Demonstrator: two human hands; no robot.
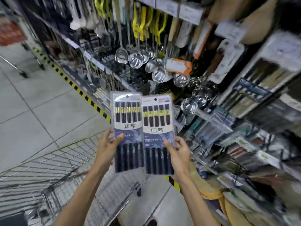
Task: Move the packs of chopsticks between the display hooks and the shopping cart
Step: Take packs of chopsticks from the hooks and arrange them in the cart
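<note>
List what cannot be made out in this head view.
Cart contents: head view, cut by the lower left edge, blurred.
Hooks: head view, lost in the shelves' motion blur.
Small print on left pack and right pack: too small.
Most fingers of left hand and right hand: behind the packs.

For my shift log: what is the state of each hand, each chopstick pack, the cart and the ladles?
Left clear-plastic pack of black chopsticks, held upright in the air, on no hook.
Right clear-plastic pack of black chopsticks, held upright, overlapping the left pack's edge.
Left hand, grips the left pack.
Right hand, grips the right pack.
Silver wire shopping cart, standing below the arms; contents unclear.
Shiny steel ladles, hanging on the display.
</note>
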